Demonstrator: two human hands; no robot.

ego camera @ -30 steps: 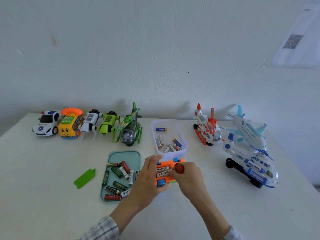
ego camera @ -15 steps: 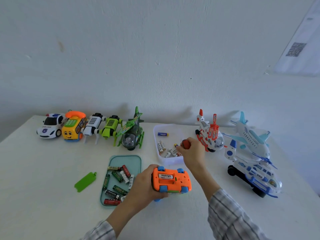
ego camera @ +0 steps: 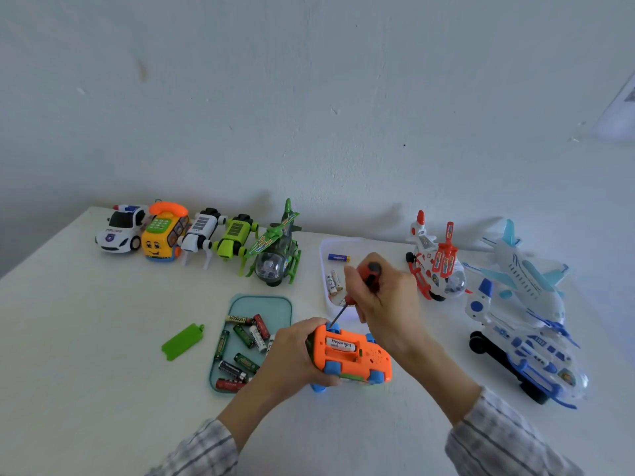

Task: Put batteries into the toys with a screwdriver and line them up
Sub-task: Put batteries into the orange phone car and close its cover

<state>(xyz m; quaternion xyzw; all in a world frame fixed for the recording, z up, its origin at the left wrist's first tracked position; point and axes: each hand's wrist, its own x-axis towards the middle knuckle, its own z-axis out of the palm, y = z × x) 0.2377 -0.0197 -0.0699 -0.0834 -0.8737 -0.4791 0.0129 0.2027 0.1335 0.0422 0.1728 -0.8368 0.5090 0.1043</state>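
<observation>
Room: a plain pale wall behind a white worktop that you look down on.
Back row: five toys stand side by side along the wall on the left, probably the finished line-up.
Waiting: a red copter and a blue plane sit apart on the right, likely not yet done.
Left hand: your fingers wrap the orange car, turned belly-up so the open battery bay faces you; one cell shows inside.
Right hand: you grip the screwdriver by its handle, shaft slanting down to the car's far left end, beside a blue wheel.
Cover: the green lid lies flat left of the tray, apart from it, within reach for refitting.
Batteries: loose cells fill the teal tray just left of the car; a few more lie in the white bin behind your right hand.
Next, by my reading: fill the bay, then close it.
</observation>
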